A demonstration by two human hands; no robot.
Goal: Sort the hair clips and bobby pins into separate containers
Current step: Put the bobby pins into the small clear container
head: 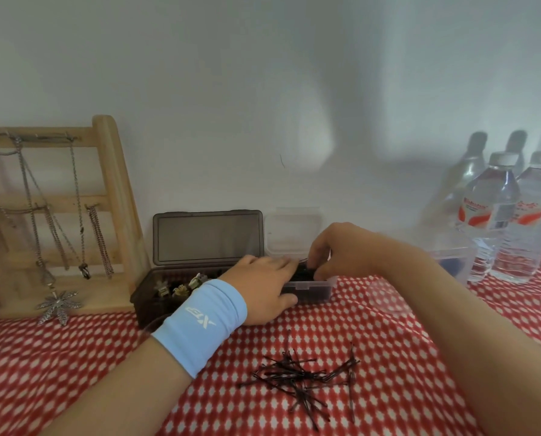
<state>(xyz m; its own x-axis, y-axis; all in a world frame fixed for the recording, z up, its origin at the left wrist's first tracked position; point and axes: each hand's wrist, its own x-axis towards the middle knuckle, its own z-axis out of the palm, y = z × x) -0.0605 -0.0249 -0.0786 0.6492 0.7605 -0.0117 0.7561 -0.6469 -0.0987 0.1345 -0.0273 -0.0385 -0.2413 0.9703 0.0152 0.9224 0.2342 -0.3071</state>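
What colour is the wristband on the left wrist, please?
Light blue; the wristband shows best in head view.

Smoked container [146, 298]: lid open and upright; holds small metallic hair clips [181, 289].
Clear container [310, 291]: just right of it, lid open, dark contents inside.
Bobby pins [303, 376]: dark brown, lying flat in a criss-crossed heap in front of both containers.
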